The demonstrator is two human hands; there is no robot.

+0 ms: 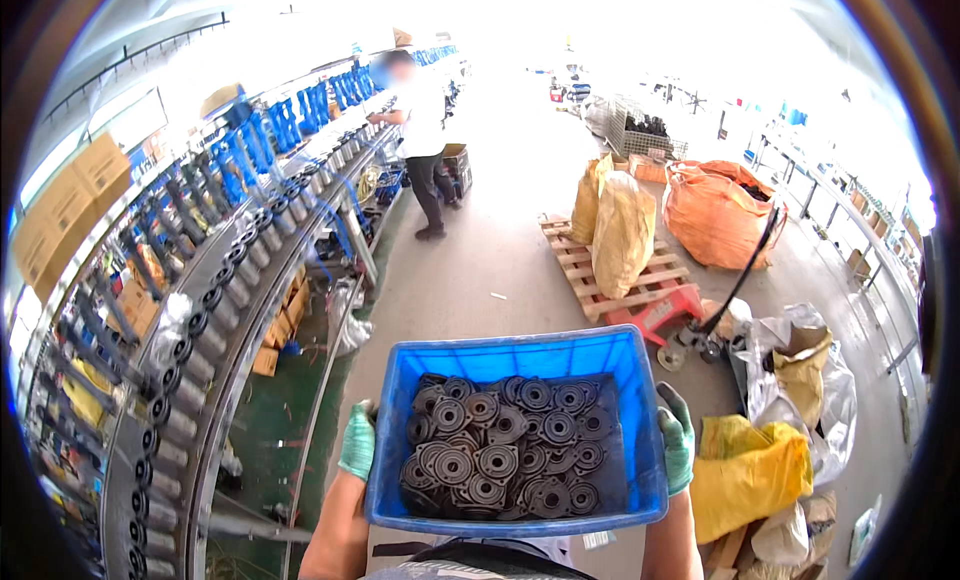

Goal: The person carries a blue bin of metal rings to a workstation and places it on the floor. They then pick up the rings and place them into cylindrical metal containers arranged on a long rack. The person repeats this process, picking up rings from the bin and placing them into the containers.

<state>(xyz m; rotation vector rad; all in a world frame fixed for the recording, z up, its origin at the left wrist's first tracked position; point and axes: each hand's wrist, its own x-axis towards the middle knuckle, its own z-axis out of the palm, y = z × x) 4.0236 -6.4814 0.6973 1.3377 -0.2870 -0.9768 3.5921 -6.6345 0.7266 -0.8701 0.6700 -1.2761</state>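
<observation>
Nearest the camera, between two forearms rising from the lower edge, sits a blue plastic bin (520,527), carried clear above the floor (470,280) at the front of the person's body. The left hand (357,442), in a green glove, grasps the bin's left side; its fingertips are hidden by the wall. The right hand (677,442), gloved in green too and greyish at the fingers, grasps the opposite side, fingers pointing up beside the rim. So the bin lies directly between the two hands, touching both, its open top facing up.

Inside, dark round metal parts (497,460) with flanges and central holes lie in a loose heap, mostly toward the left and middle; a strip of bin bottom shows at the right.

Just beyond the right hand, a yellow sack (755,475) slumps near clear plastic bags. Farther out stand a red pallet jack (655,315), a wooden pallet (575,270) bearing upright tan sacks (623,235), and a bulging orange sack (715,210).

Past the left hand runs a long bench (213,430) lined with metal cylinders (185,385); cardboard boxes (75,205) sit above its far side. Farther along it, well apart from the bin, stands a co-worker (425,130) in a white top and dark trousers.
</observation>
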